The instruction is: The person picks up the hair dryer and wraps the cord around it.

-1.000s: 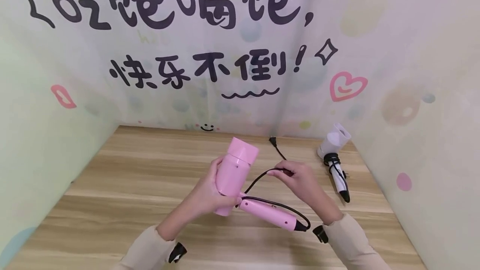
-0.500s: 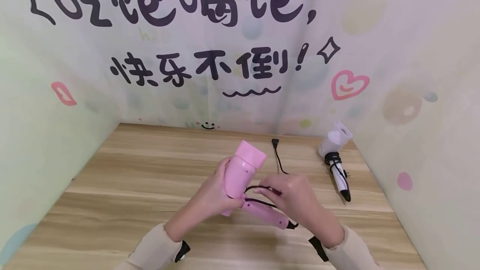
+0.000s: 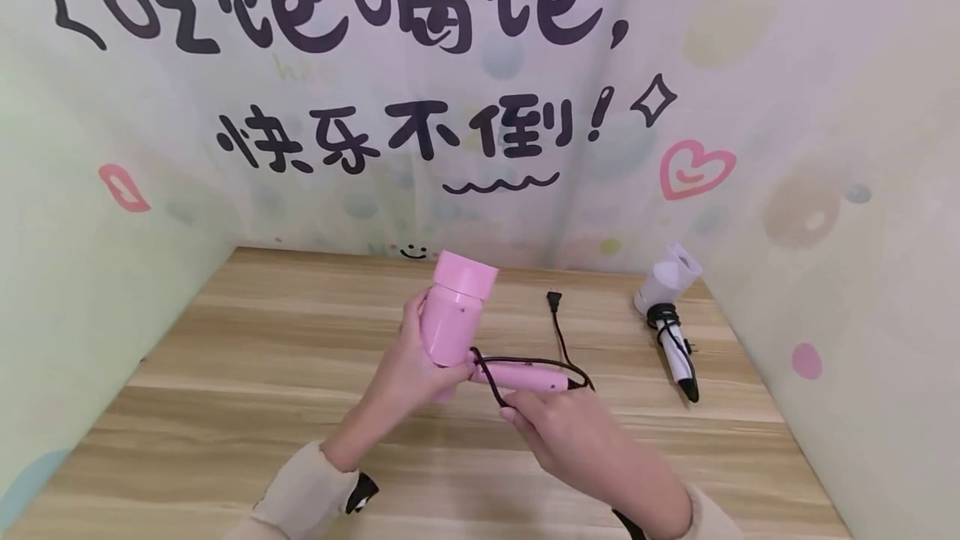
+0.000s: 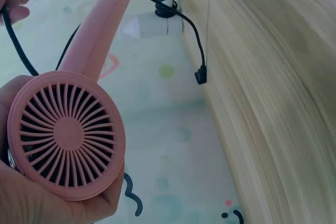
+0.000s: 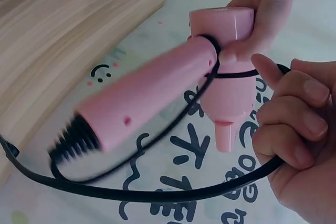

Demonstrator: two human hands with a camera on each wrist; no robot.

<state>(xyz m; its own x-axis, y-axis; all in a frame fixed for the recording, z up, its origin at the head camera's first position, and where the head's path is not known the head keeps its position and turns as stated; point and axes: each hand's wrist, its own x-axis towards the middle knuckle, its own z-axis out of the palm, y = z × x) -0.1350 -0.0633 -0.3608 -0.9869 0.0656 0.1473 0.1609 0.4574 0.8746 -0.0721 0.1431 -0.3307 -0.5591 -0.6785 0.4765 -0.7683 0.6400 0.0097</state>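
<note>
My left hand (image 3: 411,371) grips the pink hair dryer (image 3: 452,325) round its barrel, thumb near the hinge where the handle (image 3: 521,377) joins. In the left wrist view the round slotted rear grille (image 4: 69,133) faces the camera. My right hand (image 3: 581,440) pinches the black power cord (image 5: 173,196) below the handle in the head view. From the handle's black end sleeve (image 5: 74,139) the cord runs along the handle and loops by the hinge. Its free end trails to a two-pin plug (image 3: 553,299) over the table's far part.
A white hair dryer (image 3: 664,286), its black cord wound round the handle, lies at the table's right back. The wooden table (image 3: 300,315) is bounded by a printed back wall (image 3: 405,215) and side walls.
My right hand has drawn the cord across and down toward me, so it now loops over at the hinge. The pink hair dryer has shifted up and left, and its handle lies more level.
</note>
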